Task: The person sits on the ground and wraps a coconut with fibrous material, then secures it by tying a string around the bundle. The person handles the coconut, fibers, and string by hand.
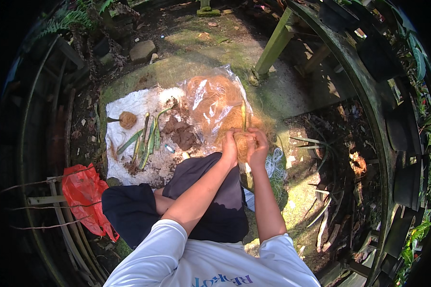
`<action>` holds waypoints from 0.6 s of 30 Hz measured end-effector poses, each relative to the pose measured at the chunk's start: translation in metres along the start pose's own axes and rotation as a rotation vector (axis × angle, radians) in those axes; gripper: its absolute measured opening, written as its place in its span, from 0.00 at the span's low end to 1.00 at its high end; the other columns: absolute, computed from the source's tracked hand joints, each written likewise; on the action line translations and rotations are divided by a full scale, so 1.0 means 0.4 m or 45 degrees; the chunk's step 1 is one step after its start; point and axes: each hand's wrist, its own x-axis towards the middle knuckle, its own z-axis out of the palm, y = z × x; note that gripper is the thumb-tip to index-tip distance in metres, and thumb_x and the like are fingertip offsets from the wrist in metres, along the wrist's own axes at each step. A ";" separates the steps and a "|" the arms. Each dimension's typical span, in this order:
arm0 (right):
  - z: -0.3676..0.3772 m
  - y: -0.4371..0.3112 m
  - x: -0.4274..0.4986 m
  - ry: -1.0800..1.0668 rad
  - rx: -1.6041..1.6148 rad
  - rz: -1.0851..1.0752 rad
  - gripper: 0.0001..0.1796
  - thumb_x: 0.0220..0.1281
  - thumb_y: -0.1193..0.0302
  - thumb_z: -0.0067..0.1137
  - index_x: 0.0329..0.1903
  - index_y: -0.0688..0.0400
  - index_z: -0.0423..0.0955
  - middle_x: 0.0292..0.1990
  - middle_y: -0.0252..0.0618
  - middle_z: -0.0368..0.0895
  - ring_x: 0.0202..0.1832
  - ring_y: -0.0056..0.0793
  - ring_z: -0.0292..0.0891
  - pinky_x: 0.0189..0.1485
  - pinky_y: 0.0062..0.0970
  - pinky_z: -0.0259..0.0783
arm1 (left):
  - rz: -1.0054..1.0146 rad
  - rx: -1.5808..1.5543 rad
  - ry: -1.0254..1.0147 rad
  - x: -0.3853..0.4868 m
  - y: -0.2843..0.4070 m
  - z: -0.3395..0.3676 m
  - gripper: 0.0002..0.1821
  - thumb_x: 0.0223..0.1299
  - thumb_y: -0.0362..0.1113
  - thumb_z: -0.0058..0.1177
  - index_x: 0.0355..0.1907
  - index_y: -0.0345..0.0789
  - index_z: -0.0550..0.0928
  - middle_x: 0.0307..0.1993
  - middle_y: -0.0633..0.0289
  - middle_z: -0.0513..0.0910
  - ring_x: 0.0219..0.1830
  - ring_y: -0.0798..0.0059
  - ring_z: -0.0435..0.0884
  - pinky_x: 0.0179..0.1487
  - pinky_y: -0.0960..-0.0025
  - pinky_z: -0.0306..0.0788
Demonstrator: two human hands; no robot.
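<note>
Between my left hand (pixel 230 147) and my right hand (pixel 257 146) is a ball of brown coir fibre (pixel 242 145), gripped from both sides. A narrow green and yellow leaf (pixel 244 113) stands out of its far end. Just beyond lies a clear plastic bag (pixel 212 107) full of orange-brown fibre. Left of that, a clump of dark wet soil (pixel 183 135) rests on a white woven sheet (pixel 124 104). Several cut long leaves (pixel 151 143) lie on the sheet, and a finished-looking fibre ball (pixel 128 120) with a dark stem sits at its left.
Pale stringy netting (pixel 277 166) lies right of my right hand. A red plastic bag (pixel 84 197) is at the left. A mossy post (pixel 274 46) rises beyond the fibre, and black pots (pixel 406 183) line the right rim. A small tube (pixel 170 148) lies near my knee.
</note>
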 end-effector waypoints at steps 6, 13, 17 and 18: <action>0.002 0.041 0.000 0.083 0.071 0.175 0.04 0.63 0.78 0.59 0.39 0.63 0.75 0.44 0.44 0.82 0.50 0.35 0.76 0.55 0.33 0.70 | -0.218 -0.249 -0.087 -0.039 0.054 0.028 0.29 0.74 0.59 0.33 0.52 0.35 0.76 0.49 0.54 0.80 0.51 0.65 0.78 0.59 0.59 0.72; -0.011 0.046 0.021 0.121 0.342 0.471 0.07 0.67 0.75 0.58 0.45 0.61 0.74 0.44 0.38 0.80 0.50 0.28 0.74 0.58 0.29 0.66 | -0.240 -0.115 -0.233 -0.029 0.054 0.014 0.21 0.74 0.47 0.41 0.60 0.35 0.74 0.55 0.58 0.78 0.58 0.65 0.78 0.62 0.60 0.73; -0.029 0.056 0.024 0.107 0.365 0.447 0.08 0.68 0.76 0.56 0.48 0.61 0.74 0.48 0.38 0.79 0.51 0.27 0.73 0.57 0.28 0.66 | -0.219 -0.116 -0.182 -0.047 0.066 0.030 0.18 0.73 0.41 0.45 0.59 0.35 0.75 0.57 0.59 0.77 0.58 0.67 0.77 0.60 0.62 0.75; -0.027 0.050 0.026 0.085 0.364 0.430 0.08 0.68 0.76 0.55 0.48 0.61 0.74 0.49 0.38 0.79 0.51 0.27 0.73 0.57 0.28 0.67 | -0.205 -0.122 -0.198 -0.042 0.066 0.023 0.18 0.73 0.40 0.46 0.59 0.35 0.75 0.56 0.59 0.78 0.58 0.68 0.78 0.59 0.63 0.75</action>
